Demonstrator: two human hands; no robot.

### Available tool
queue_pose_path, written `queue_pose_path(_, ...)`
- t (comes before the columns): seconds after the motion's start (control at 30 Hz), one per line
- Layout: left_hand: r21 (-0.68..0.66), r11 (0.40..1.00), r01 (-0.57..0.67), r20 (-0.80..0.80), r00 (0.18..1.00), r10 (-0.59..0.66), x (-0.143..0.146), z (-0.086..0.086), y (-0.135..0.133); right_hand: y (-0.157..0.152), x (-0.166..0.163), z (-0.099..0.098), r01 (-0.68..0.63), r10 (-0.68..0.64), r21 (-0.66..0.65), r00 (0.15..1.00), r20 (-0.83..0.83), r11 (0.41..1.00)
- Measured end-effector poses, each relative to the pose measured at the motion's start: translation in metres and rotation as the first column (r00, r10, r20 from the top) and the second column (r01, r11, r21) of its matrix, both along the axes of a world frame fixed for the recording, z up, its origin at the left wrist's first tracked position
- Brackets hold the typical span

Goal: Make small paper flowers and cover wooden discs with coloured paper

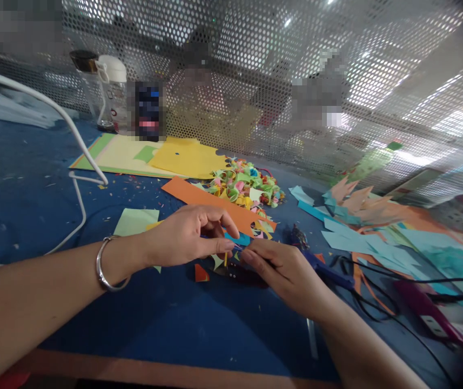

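Note:
Above the dark blue table my left hand (pixel 190 235), with a silver bangle (pixel 100 265) on its wrist, has thumb and fingers closed in a pinch. My right hand (pixel 274 267) meets it from the right, also pinching. Between the fingertips shows a thin bluish-purple sliver (pixel 238 247), too small to name and mostly covered. Behind the hands lies an orange paper strip (pixel 190 192), with a heap of small coloured paper pieces (pixel 241 181) past it. A red-orange paper scrap (pixel 201 273) and a dark object with white dots (pixel 247 274) lie beneath the hands.
A blue tool that looks like a glue gun (pixel 332 272) and black cords lie right, near a purple power strip (pixel 429 310). Light blue paper strips (pixel 373 243) spread there. Yellow paper (pixel 190 156), two bottles (pixel 115 92) and a phone (pixel 149 111) stand or lie before a perforated screen (pixel 247 65).

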State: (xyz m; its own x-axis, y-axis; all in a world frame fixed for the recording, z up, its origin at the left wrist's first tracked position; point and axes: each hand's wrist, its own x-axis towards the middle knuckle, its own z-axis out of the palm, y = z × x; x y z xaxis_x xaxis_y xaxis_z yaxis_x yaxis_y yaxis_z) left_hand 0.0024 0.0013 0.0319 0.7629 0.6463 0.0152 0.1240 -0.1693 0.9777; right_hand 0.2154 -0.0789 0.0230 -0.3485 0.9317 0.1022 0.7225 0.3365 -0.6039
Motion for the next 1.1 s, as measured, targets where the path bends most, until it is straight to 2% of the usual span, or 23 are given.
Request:
queue_pose_path(0.07, 0.049, 0.999, 0.01, -0.006, 1.0, -0.009, -0.001, 0.001, 0.002, 0.0, 0.001, 0.001, -0.002, 0.002, 0.005, 1.0, -0.008, 1.0)
queue_pose_path(0.3, -0.106, 0.994, -0.012, -0.033, 0.999, 0.009, -0.001, -0.011, 0.01, 0.0, 0.001, 0.001, -0.001, 0.001, -0.002, 1.0, -0.025, 1.0)
queue_pose_path(0.43, -0.174, 0.984, -0.024, -0.053, 0.998, 0.015, 0.0, -0.011, 0.01, 0.0, 0.0, 0.0, 0.005, -0.005, -0.008, 1.0, -0.023, 1.0)
queue_pose_path(0.63, -0.182, 0.98, -0.076, -0.083, 0.995, 0.061, 0.002, -0.008, 0.008, 0.001, 0.002, -0.001, 0.005, -0.006, -0.023, 1.0, -0.03, 1.0)
queue_pose_path(0.8, -0.255, 0.965, -0.057, -0.079, 0.996, 0.038, 0.002, -0.009, 0.008, 0.001, 0.001, -0.002, -0.012, 0.013, 0.023, 1.0, -0.024, 1.0)
queue_pose_path(1.1, -0.172, 0.985, 0.031, -0.101, 0.994, -0.049, -0.004, -0.001, 0.007, -0.001, 0.004, -0.002, -0.046, 0.049, 0.101, 0.998, -0.034, 0.994)
